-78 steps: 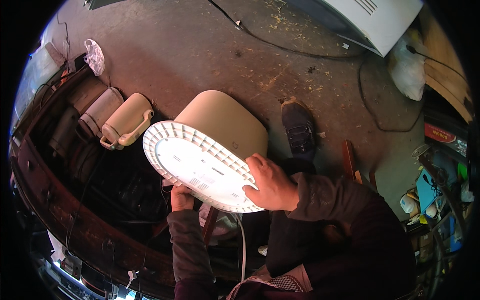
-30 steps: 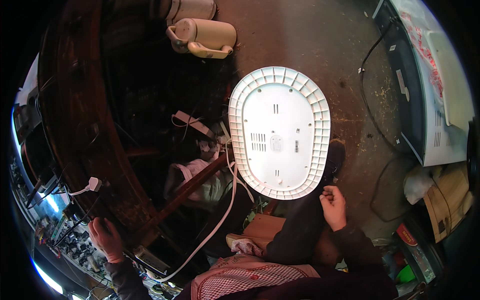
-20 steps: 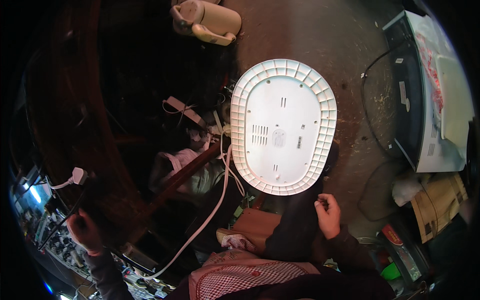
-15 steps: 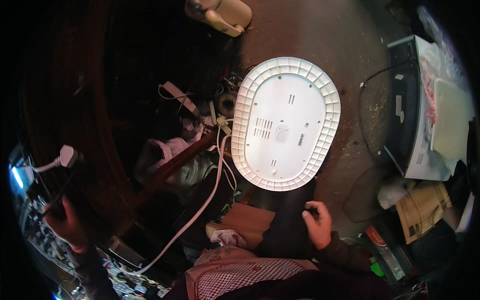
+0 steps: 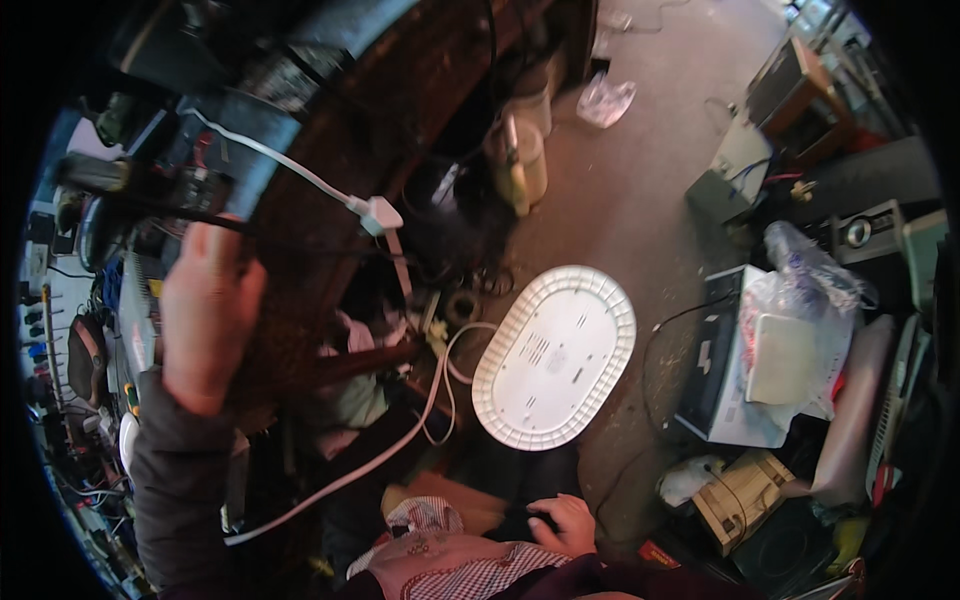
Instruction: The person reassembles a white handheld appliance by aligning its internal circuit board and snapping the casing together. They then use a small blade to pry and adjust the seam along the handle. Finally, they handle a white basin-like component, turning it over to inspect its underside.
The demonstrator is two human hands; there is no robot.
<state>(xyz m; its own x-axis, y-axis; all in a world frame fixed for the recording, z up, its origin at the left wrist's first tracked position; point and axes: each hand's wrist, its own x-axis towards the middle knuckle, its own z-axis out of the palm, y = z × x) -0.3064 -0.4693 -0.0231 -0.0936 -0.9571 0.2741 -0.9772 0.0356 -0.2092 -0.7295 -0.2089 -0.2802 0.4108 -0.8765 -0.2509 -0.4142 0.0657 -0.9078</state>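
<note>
My left hand [image 5: 210, 310] is raised at the edge of the workbench, blurred, its fingers curled at a thin dark rod or cord [image 5: 225, 222] that I cannot make out. On my lap lies my right hand [image 5: 565, 522], with its thumb apart from loosely bent fingers and nothing visible in it. Beyond it, near my knees, a white oval appliance [image 5: 555, 355] shows its underside, with a ribbed rim, vent slots and screw holes. A white cord [image 5: 375, 460] loops beside it. A white plug [image 5: 378, 214] hangs over the bench edge on its own cable.
Tools and parts crowd the bench [image 5: 300, 215] at left. A beige jug-like container [image 5: 522, 165] stands beyond the appliance. On the right are a white-and-black boxy appliance [image 5: 715, 370] with plastic bags on it, a wooden board [image 5: 740, 500] and a brown box [image 5: 800, 95]. A clear bag [image 5: 605, 100] lies on the floor.
The view has swung left, bringing more of the bench into sight. My left hand has moved up and forward along the bench. My right hand stays on my lap; the oval appliance remains near my knees.
</note>
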